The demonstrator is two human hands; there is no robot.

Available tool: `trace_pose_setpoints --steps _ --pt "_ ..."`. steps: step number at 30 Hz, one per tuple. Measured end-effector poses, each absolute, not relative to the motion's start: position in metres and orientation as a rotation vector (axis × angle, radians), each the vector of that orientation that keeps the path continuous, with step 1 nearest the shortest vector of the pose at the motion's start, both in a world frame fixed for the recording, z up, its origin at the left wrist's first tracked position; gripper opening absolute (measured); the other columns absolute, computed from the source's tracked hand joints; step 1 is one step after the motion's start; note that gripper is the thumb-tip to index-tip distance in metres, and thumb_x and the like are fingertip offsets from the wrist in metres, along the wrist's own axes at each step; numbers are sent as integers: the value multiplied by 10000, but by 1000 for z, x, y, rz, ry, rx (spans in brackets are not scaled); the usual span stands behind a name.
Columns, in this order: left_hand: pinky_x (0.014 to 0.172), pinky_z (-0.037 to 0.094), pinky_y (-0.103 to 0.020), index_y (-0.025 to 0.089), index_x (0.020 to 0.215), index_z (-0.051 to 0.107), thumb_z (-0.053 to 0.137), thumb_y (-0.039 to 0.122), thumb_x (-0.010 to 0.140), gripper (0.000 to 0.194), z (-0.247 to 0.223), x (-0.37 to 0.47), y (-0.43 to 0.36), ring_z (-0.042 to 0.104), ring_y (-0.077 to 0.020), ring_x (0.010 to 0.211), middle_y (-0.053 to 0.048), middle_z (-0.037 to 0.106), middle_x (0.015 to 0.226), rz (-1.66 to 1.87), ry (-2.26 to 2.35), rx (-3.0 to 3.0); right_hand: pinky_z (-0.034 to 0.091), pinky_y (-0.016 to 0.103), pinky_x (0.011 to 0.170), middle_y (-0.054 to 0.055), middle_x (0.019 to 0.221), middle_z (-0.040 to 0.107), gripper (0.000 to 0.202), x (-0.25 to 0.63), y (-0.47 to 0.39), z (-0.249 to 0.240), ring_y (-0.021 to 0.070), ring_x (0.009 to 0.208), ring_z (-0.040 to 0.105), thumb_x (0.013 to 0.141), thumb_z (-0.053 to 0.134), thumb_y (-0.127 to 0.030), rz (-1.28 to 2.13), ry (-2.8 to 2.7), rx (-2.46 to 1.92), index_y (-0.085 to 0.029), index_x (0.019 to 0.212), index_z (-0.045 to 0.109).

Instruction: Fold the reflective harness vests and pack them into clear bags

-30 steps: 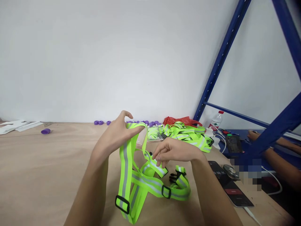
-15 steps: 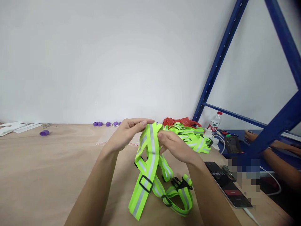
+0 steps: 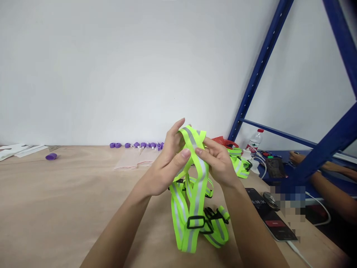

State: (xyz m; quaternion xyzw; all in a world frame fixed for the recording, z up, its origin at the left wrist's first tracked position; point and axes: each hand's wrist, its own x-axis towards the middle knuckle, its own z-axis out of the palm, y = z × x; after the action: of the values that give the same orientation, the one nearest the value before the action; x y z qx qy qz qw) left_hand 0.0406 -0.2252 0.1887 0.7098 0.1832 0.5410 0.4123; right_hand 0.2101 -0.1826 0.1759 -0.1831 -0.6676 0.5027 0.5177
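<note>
Purple pieces (image 3: 143, 145) along wall (image 3: 111, 74); red-capped bottle (image 3: 254, 142) near blue frame (image 3: 260, 70); phone (image 3: 270, 218) with white cable (image 3: 297, 251).

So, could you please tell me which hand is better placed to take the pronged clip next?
Probably the right hand: the clip is below it and nearer to it than to the left hand. It pinches the strap, though, so it would likely have to let go first.

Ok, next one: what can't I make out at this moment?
All in the head view:
How the left hand grips the held strap: far side hidden behind the strap.
Much of the strap pile: behind the right hand.
Digits on the phone: too small and blurred.
Co-worker's arm: partly behind the blue frame, cut off by the right edge.
White sheets: cut off by the left edge.
</note>
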Motion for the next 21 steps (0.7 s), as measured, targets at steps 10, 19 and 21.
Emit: trace_pose_setpoints --steps 10,19,21 --pt "1136 332 -605 366 1551 263 332 732 946 710 168 33 -188 327 -357 1470 -99 415 1569 1187 817 1599 582 350 657 20 760 721 136 225 -176 183 217 746 700 850 711 -385 824 -1369 -329 -264 877 766" --pt "1026 480 -528 376 1434 468 403 671 962 561 183 20 -194 400 -355 1421 -59 413 1568 1178 829 1600 430 529 1094 41 1165 676 150 219 -192 181 306 1217 593 866 687 -375 309 -1276 -260 -325 957 794" --pt "982 507 -533 390 1510 336 441 679 943 645 183 19 -194 539 -349 1300 -102 477 1516 1147 923 1556 404 540 1116 42 1176 678 137 217 -196 181 316 1253 572 867 682 -357 277 -1278 -232 -315 930 795"
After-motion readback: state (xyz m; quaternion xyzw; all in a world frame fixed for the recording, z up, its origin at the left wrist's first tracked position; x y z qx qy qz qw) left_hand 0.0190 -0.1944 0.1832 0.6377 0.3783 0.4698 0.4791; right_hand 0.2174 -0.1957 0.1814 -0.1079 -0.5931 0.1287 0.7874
